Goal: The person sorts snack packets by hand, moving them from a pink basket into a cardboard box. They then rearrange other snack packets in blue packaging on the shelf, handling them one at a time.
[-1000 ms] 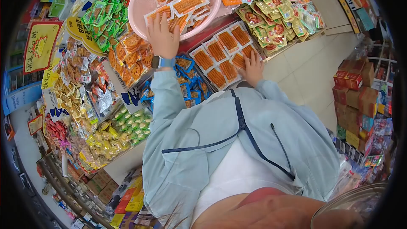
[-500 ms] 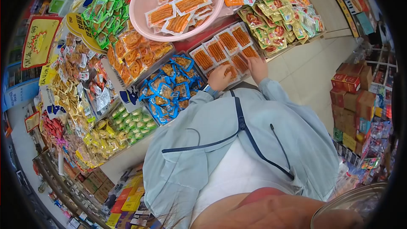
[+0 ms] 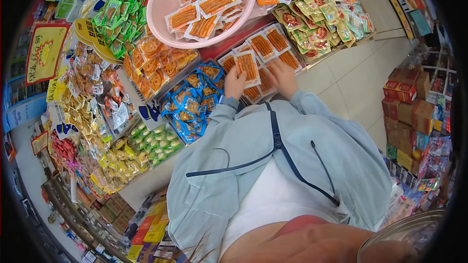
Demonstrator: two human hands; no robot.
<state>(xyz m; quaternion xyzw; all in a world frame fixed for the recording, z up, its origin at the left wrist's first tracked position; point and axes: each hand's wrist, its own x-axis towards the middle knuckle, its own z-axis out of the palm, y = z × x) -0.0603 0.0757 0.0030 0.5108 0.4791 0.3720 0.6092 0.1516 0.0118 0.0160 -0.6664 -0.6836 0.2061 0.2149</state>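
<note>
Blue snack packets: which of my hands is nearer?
Left. Your left hand is just beside the blue snack packets; your right hand is farther off, at the orange strip packs.

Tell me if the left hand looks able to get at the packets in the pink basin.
Probably yes: the left hand is near the open pink basin, and nothing covers the packets inside. However, it is holding a flat packet, which may hamper its grasp.

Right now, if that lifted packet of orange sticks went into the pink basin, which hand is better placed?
Probably the left hand: it grips the lifted packet and looks nearer the pink basin. The right hand is farther off, at neighbouring packets.
</note>
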